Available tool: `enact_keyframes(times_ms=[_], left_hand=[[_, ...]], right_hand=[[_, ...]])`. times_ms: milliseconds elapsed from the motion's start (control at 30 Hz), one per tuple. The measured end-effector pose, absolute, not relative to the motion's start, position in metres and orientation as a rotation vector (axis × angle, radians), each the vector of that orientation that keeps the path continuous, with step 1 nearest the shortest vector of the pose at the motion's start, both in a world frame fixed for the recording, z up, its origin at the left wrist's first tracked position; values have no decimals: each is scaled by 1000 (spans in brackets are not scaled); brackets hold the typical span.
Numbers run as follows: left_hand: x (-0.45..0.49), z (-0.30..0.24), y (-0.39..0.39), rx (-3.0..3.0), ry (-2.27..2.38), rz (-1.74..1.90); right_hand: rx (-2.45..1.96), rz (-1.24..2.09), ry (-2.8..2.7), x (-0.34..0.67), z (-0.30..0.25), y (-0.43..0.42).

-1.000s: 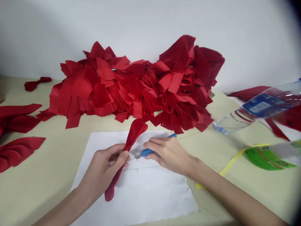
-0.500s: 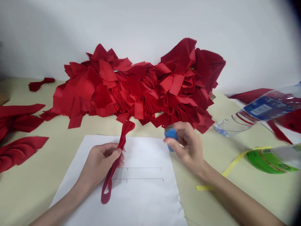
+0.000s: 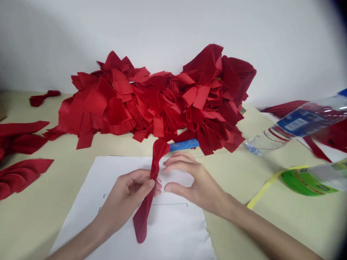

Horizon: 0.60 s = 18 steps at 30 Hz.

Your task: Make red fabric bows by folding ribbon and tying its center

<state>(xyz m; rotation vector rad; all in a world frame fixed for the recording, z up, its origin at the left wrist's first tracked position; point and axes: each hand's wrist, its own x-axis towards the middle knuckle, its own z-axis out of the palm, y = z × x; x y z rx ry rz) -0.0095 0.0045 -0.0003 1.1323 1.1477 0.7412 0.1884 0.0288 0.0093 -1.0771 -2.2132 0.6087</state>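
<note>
A dark red ribbon [image 3: 155, 162], looped at its upper end, is pinched at its middle by my left hand [image 3: 130, 191]. It hangs tilted over a white sheet of paper [image 3: 173, 231] marked with thin black lines. Just to the ribbon's right, my right hand [image 3: 196, 180] has its thumb and fingers apart with nothing in them. Behind the ribbon's upper loop lies a slim blue object [image 3: 184, 144], partly covered; its kind is not clear.
A large pile of red ribbon pieces [image 3: 151, 101] stands against the wall. More red pieces [image 3: 24, 177] lie at left. On the right are a clear plastic bottle [image 3: 271, 139] on its side, a green-labelled bottle [image 3: 306, 182] and a yellow tape strip [image 3: 262, 189].
My right hand has let go of the blue object beside the pile and moved left towards the ribbon. My left hand has shifted right, turning the ribbon.
</note>
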Motion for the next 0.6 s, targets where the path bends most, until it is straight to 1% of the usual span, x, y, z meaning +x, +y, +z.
enact_keyframes(times_ms=[33, 100, 300, 467, 600], left_hand=[[-8, 0, 3, 1163, 1119, 725], [-6, -1, 1, 1204, 1059, 699], [-6, -1, -3, 1179, 950, 645], [-7, -3, -3, 1126, 1032, 672], [-4, -2, -3, 1094, 1096, 704]], right_hand=[[-1072, 703, -2177, 184, 12, 24], [-1092, 791, -2119, 178, 14, 16], [-1102, 803, -2130, 176, 11, 13], [-1097, 791, -2150, 178, 10, 11], [-1161, 976, -2122, 179, 9, 8]])
